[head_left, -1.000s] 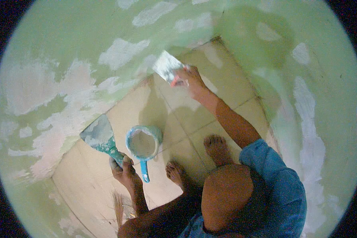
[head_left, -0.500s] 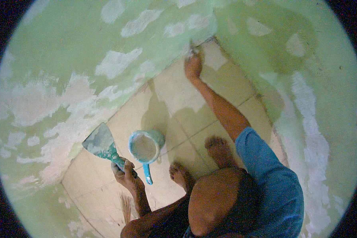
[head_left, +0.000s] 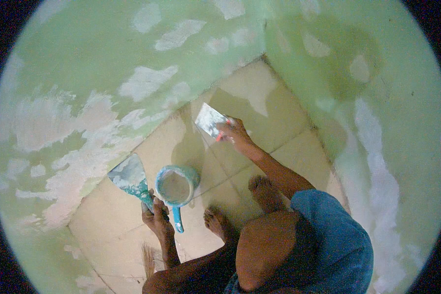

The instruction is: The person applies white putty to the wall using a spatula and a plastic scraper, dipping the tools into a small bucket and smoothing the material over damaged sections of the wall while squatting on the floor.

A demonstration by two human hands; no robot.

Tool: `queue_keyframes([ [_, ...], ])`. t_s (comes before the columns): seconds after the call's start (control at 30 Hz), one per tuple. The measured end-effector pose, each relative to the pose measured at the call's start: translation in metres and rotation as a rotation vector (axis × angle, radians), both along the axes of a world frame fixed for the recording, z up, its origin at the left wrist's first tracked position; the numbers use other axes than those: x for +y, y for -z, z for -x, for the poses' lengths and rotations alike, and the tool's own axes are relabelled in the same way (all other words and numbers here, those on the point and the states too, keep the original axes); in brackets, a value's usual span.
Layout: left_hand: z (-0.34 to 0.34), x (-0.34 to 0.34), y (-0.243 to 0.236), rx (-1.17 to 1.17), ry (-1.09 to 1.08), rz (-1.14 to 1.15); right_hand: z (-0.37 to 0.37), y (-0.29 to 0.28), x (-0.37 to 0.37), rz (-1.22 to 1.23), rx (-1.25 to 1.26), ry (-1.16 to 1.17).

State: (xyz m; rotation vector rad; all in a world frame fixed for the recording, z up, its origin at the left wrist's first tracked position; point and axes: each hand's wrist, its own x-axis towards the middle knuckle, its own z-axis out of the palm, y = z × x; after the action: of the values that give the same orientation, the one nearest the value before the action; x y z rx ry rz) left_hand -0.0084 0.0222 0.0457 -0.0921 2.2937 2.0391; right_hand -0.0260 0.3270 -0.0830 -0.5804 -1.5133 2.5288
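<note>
I see L hand [head_left: 157, 216] gripping scraper [head_left: 131, 176] by floor [head_left: 103, 220] L edge; R hand [head_left: 235, 133], nearer far corner, gripping blade [head_left: 208, 118]; pot [head_left: 195, 179] btwn.

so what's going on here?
The left hand holds a scraper; the right hand grips a smeared flat blade with red on it. Beside the left hand, a blue dipper of pale paste stands on the tiled floor. The green wall has pale patches.

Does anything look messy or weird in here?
Yes: the green wall is blotchy with uneven pale patches. The wide scraper in the left hand and the blue dipper look smeared and messy too.
</note>
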Motion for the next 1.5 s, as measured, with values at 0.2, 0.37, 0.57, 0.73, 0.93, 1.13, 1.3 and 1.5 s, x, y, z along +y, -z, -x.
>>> queue_keyframes([
  [0.2, 0.004, -0.023, 0.005, -0.102, 0.013, 0.171, -0.06, 0.011, -0.002, 0.426, -0.149, -0.061],
  [0.37, 0.0, -0.075, 0.058, 0.016, -0.006, 0.336, -0.068, 0.06, 0.009, 0.406, -0.166, 0.084],
  [0.57, -0.008, -0.124, 0.103, -0.077, -0.002, 0.395, -0.056, 0.099, 0.025, 0.528, -0.202, 0.002],
  [0.73, 0.035, -0.107, 0.103, -0.231, -0.007, 0.18, 0.013, 0.066, 0.013, 0.569, -0.204, -0.002],
  [0.93, -0.022, -0.087, 0.105, -0.359, 0.155, 0.086, -0.024, 0.031, -0.011, 0.591, -0.16, -0.092],
  [1.13, -0.018, -0.086, 0.129, -0.274, 0.224, -0.086, -0.047, 0.11, 0.035, -0.063, -0.196, -0.134],
  [1.3, -0.016, -0.095, 0.114, -0.487, 0.29, -0.304, -0.04, 0.053, 0.018, -0.425, -0.092, -0.273],
  [1.5, -0.01, -0.081, 0.136, -0.078, 0.293, -0.17, -0.038, 0.051, 0.02, -0.005, -0.354, -0.048],
])
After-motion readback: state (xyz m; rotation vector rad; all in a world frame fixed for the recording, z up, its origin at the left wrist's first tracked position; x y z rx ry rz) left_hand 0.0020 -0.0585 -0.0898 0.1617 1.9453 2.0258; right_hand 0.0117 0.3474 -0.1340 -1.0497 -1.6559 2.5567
